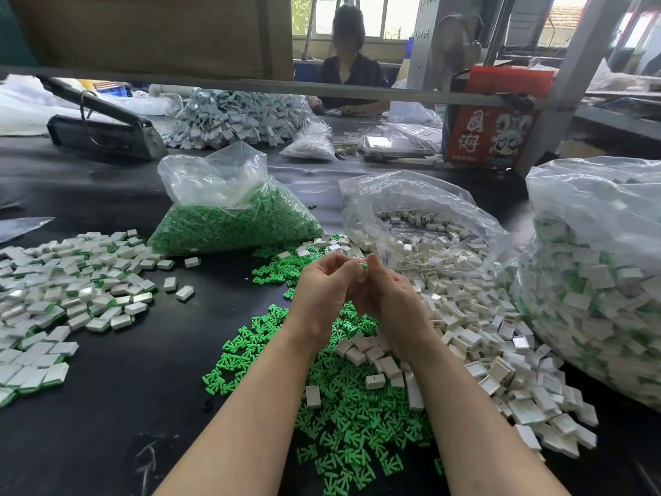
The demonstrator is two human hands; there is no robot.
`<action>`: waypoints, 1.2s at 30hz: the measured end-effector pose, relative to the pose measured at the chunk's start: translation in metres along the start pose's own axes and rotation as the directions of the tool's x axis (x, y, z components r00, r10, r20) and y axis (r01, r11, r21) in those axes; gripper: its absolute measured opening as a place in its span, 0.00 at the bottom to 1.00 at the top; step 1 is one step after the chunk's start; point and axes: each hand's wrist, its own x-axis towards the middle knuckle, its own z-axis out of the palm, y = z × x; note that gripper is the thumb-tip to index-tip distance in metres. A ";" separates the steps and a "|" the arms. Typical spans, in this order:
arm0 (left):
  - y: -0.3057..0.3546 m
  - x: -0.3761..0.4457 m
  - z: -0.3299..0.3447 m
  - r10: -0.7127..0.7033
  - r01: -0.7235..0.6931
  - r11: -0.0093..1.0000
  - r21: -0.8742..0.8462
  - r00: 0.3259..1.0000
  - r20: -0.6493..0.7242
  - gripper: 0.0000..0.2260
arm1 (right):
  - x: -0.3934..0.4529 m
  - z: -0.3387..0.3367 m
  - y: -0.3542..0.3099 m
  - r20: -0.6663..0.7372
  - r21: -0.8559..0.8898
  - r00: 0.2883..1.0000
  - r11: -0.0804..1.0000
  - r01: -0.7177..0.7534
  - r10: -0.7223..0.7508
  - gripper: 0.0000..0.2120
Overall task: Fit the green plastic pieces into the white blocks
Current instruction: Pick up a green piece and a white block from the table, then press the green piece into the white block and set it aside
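Clearly mid-fit: both hands meet above the table (107, 406), the left hand (323, 284) and right hand (390, 293) curled together, pinching a green piece (364, 266) whose tip shows between the fingertips; the block it enters is hidden. Best to line it up squarely and press straight. Loose green pieces (357, 424) and white blocks (465, 316) lie below.

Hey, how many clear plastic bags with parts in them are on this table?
4 that I can make out: the bag of green pieces left of centre, the open bag of white blocks behind the hands, a big bag of assembled blocks at right, and a small bag farther back. Others may be hidden.
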 end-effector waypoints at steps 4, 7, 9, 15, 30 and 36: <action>0.006 0.001 -0.009 -0.064 0.069 0.995 -0.073 0.996 0.068 0.06 | 0.001 -0.002 -0.001 0.016 0.039 1.000 0.999 0.005 -0.005 0.21; 0.009 0.002 -0.014 -0.109 0.120 0.986 -0.115 0.989 0.098 0.10 | 0.001 -0.003 -0.002 0.001 0.026 1.000 1.000 -0.001 0.001 0.19; 0.010 0.001 -0.015 -0.132 0.143 0.982 -0.121 0.986 0.098 0.07 | 0.001 -0.003 -0.002 -0.019 0.014 1.000 1.000 -0.013 0.013 0.19; 0.020 0.006 -0.041 -0.057 0.062 0.992 0.107 0.997 -0.049 0.12 | 0.001 -0.004 -0.005 -0.097 -0.036 0.995 0.999 0.016 -0.019 0.18; 0.028 -0.005 -0.167 0.359 0.647 0.211 0.732 0.645 -0.674 0.11 | 0.007 -0.014 0.002 -0.246 -0.792 0.914 0.611 0.004 -0.324 0.12; 0.031 0.001 -0.148 0.389 0.596 0.152 0.788 0.697 -0.602 0.13 | 0.005 -0.012 0.001 -0.180 -0.971 0.967 0.191 -0.145 -0.182 0.06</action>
